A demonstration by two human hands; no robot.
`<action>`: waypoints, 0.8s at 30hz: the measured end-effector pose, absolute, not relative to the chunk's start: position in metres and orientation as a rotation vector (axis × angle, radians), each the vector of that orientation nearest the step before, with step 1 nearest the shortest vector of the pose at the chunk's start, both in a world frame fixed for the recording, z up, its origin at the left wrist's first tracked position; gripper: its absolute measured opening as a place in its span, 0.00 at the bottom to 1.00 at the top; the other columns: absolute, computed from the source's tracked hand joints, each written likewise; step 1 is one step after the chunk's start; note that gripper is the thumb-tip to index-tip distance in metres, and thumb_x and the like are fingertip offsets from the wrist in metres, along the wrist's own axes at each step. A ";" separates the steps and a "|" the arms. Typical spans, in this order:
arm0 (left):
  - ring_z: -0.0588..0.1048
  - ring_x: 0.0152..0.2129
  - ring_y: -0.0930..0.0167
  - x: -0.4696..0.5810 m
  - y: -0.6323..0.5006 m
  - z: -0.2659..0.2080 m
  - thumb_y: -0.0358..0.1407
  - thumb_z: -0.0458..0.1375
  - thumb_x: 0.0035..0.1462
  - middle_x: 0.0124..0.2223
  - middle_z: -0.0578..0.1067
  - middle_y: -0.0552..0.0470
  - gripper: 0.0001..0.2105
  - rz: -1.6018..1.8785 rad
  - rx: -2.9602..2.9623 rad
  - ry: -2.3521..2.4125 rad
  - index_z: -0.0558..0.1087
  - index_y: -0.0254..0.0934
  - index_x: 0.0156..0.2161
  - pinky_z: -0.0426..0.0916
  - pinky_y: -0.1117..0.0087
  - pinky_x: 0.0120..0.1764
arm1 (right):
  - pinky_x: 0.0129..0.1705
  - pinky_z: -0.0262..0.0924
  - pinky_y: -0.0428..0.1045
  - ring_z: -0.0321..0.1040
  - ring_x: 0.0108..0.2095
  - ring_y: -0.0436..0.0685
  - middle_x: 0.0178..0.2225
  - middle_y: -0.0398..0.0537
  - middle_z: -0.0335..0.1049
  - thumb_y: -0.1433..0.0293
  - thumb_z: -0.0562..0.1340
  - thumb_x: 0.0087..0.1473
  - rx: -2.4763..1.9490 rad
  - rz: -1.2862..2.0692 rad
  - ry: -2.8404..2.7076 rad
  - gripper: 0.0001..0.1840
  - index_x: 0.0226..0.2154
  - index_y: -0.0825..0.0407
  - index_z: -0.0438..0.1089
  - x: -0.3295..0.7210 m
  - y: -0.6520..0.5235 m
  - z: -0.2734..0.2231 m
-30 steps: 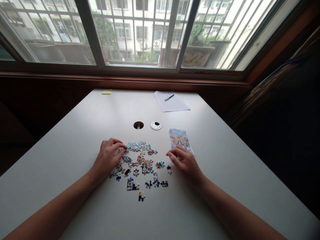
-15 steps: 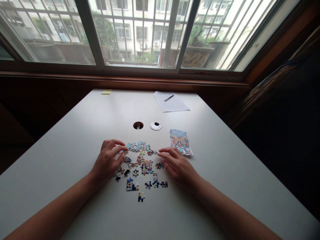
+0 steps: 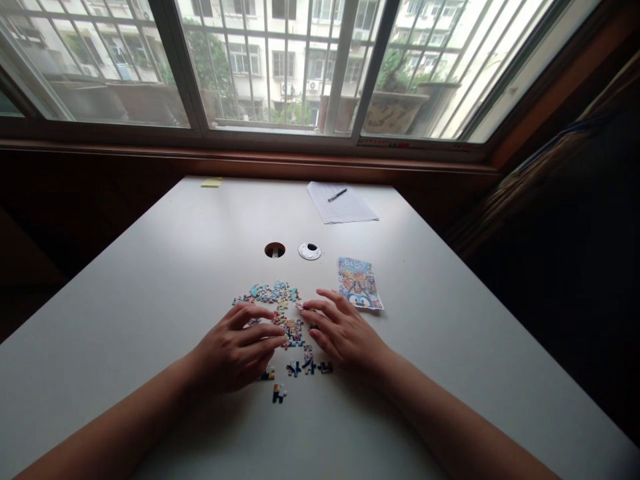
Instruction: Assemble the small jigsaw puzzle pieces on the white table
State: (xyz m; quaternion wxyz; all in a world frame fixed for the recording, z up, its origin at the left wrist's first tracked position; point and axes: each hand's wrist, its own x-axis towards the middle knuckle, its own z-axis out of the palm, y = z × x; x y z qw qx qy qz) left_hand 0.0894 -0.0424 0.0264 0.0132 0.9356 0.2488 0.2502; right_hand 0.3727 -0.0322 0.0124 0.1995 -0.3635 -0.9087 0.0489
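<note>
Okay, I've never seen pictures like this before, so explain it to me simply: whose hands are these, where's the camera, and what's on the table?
There is no machine here. The left hand and right hand are a person's own, bare, seen by one camera worn on that person's head, looking forward and down. So all the pictures share that viewpoint.

On the white table lie jigsaw pieces, some joined, others loose. Both hands are low over them, fingers curved. Whether either has a grip on a piece, I can't tell.

Beside the right hand is an illustrated sheet. Farther back are a round hole, a disc, papers with a pen on top, and yellow sticky notes.
</note>
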 end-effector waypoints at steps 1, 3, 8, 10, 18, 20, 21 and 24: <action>0.70 0.54 0.61 0.090 -0.043 0.026 0.28 0.57 0.60 0.51 0.79 0.53 0.20 0.751 2.936 0.759 0.72 0.48 0.57 0.66 0.54 0.56 | 0.66 0.54 0.67 0.50 0.67 0.67 0.58 0.51 0.68 0.66 0.55 0.67 -1.016 0.139 -2.530 0.20 0.59 0.48 0.66 0.373 -0.032 0.013; 0.70 0.55 0.61 0.090 -0.043 0.025 0.30 0.57 0.61 0.53 0.78 0.52 0.21 0.692 2.974 0.724 0.70 0.47 0.58 0.66 0.53 0.57 | 0.65 0.56 0.66 0.51 0.66 0.67 0.58 0.52 0.67 0.67 0.55 0.67 -1.015 0.140 -2.521 0.20 0.58 0.48 0.67 0.373 -0.033 0.014; 0.68 0.58 0.59 0.088 -0.040 0.017 0.33 0.58 0.61 0.56 0.76 0.50 0.22 0.608 3.031 0.671 0.68 0.44 0.60 0.63 0.52 0.58 | 0.66 0.54 0.67 0.50 0.67 0.67 0.63 0.50 0.63 0.65 0.55 0.67 -1.001 0.134 -2.544 0.19 0.58 0.48 0.67 0.373 -0.032 0.010; 0.68 0.57 0.59 0.088 -0.040 0.014 0.34 0.58 0.61 0.56 0.77 0.50 0.21 0.613 3.037 0.663 0.69 0.44 0.60 0.63 0.52 0.57 | 0.66 0.54 0.67 0.49 0.67 0.67 0.64 0.49 0.60 0.64 0.55 0.67 -1.004 0.128 -2.555 0.19 0.58 0.48 0.67 0.373 -0.031 0.008; 0.71 0.54 0.60 0.091 -0.040 0.014 0.31 0.60 0.59 0.52 0.79 0.50 0.19 0.706 2.996 0.653 0.71 0.43 0.56 0.66 0.55 0.55 | 0.68 0.48 0.66 0.46 0.69 0.66 0.66 0.48 0.58 0.60 0.57 0.66 -0.994 0.108 -2.603 0.25 0.63 0.45 0.62 0.373 -0.031 0.005; 0.71 0.54 0.60 0.091 -0.040 0.015 0.31 0.60 0.60 0.52 0.79 0.51 0.19 0.693 3.012 0.646 0.71 0.43 0.56 0.65 0.54 0.54 | 0.69 0.47 0.66 0.46 0.69 0.66 0.65 0.48 0.59 0.59 0.57 0.66 -1.000 0.116 -2.608 0.26 0.64 0.45 0.61 0.372 -0.032 0.006; 0.70 0.54 0.60 0.091 -0.041 0.015 0.31 0.59 0.60 0.53 0.78 0.51 0.19 0.677 3.018 0.648 0.71 0.42 0.56 0.65 0.54 0.54 | 0.69 0.48 0.66 0.46 0.69 0.67 0.65 0.47 0.60 0.59 0.57 0.66 -1.008 0.119 -2.609 0.26 0.63 0.45 0.61 0.372 -0.032 0.007; 0.70 0.55 0.60 0.091 -0.041 0.014 0.31 0.58 0.61 0.53 0.78 0.51 0.18 0.651 3.031 0.654 0.71 0.42 0.57 0.65 0.54 0.54 | 0.68 0.48 0.67 0.47 0.68 0.68 0.64 0.47 0.61 0.58 0.56 0.66 -1.031 0.120 -2.618 0.25 0.63 0.45 0.62 0.372 -0.033 0.009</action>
